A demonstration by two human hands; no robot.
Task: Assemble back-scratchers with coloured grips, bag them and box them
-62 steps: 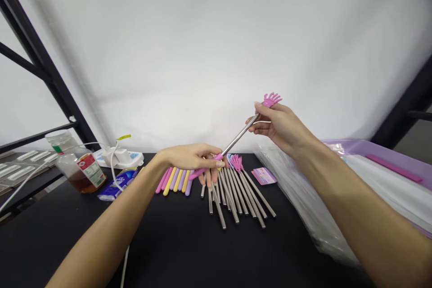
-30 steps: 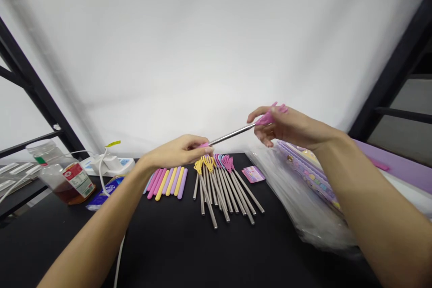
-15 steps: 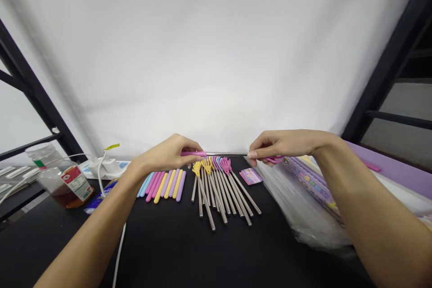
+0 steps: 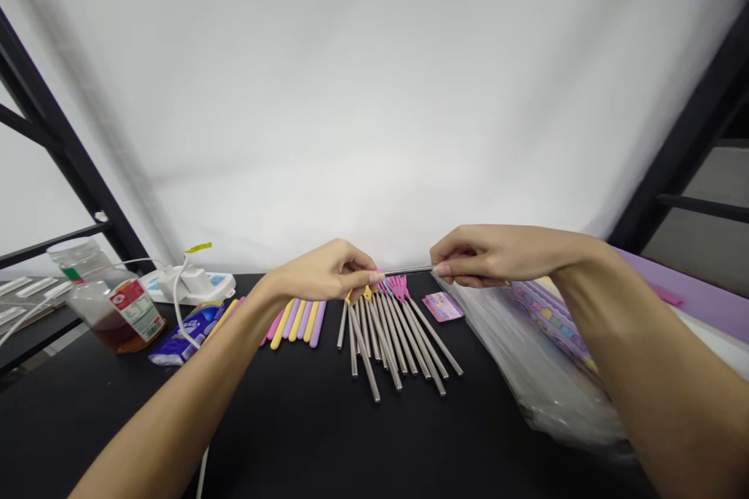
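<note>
Has right hand (image 4: 477, 256) lower than two seconds ago, with metal rod (image 4: 408, 271) now near level. Pinches rod with left hand (image 4: 324, 269) too, with each grip closed on it. Holds it up by far end of fanned back scratchers (image 4: 401, 335) on black tabletop (image 4: 328, 437), between coloured handles (image 4: 299, 320) and pink cards (image 4: 443, 306).

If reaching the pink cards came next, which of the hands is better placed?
Probably the right hand: it appears nearer the pink cards. The left hand is farther across; both hold the pink-and-metal rod.
</note>
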